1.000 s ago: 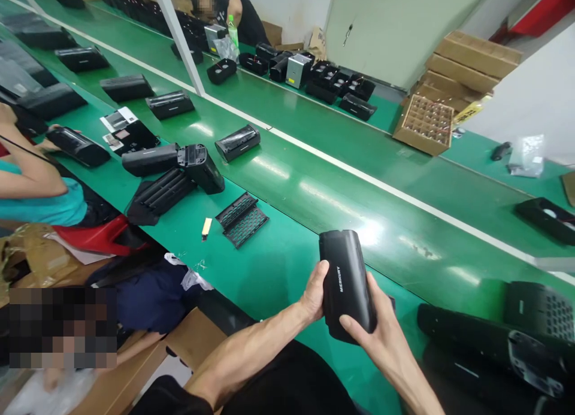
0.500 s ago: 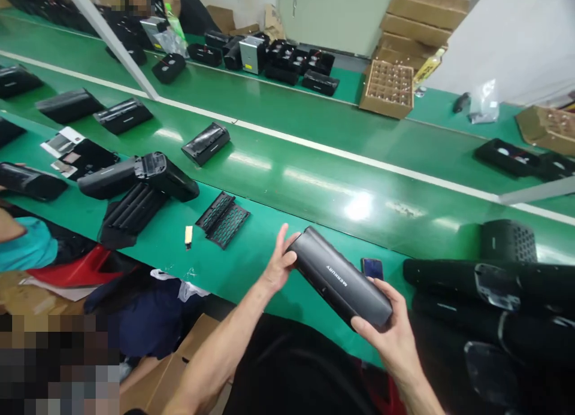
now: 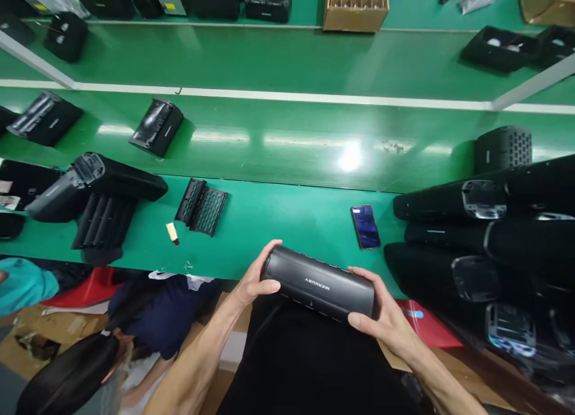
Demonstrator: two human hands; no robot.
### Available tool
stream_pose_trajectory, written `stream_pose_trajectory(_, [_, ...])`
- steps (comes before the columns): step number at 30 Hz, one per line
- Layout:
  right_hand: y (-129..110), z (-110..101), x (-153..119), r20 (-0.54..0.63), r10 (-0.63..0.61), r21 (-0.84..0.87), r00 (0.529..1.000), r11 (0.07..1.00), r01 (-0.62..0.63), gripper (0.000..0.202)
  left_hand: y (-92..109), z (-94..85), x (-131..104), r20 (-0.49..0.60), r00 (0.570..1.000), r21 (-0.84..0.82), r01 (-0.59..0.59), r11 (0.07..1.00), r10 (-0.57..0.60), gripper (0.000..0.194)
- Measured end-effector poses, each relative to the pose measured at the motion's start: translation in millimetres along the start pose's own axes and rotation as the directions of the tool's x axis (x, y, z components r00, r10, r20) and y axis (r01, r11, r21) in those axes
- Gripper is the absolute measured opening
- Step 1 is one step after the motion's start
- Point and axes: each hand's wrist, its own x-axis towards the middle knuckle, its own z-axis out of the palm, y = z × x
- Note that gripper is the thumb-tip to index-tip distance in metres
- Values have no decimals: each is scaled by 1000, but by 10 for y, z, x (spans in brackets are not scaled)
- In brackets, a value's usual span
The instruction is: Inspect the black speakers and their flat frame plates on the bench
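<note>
Between my hands is a long black plastic housing with rounded sides, marked MERKURY in white. It lies across my lap side of the bench edge, tilted slightly down to the right. My left hand grips its left end, thumb on the front and fingers behind. Around its right end my right hand is closed, thumb low on the front face. A phone rests on the bench beyond my right hand. Black perforated grille pieces lie to the left, near a small yellow-and-black piece.
Several black housings are stacked at the right. More black housings lie at the left. A green belt runs behind the bench. A divided cardboard box stands at the back. Another person is low at the left.
The housing has turned closer to level and come nearer my body. My left thumb has moved onto its front. My view has swung down and levelled.
</note>
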Motion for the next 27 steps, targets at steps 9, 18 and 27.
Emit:
stream_pose_trajectory(9, [-12,9,85,38,-42,-68,998,997,44,105,9,15,16,-44,999,-76,-6,997,3,97])
stream_pose_trajectory(18, [-46,155,168,-91,-79,-55,993,996,74,85,-23,52,-17,-135,990,56,-37,998,45,95])
stream_pose_trajectory(27, [-21,157,551,43,168,486,985,858,-168,74,11,163,319,-255,967,-139,-49,989,12,116])
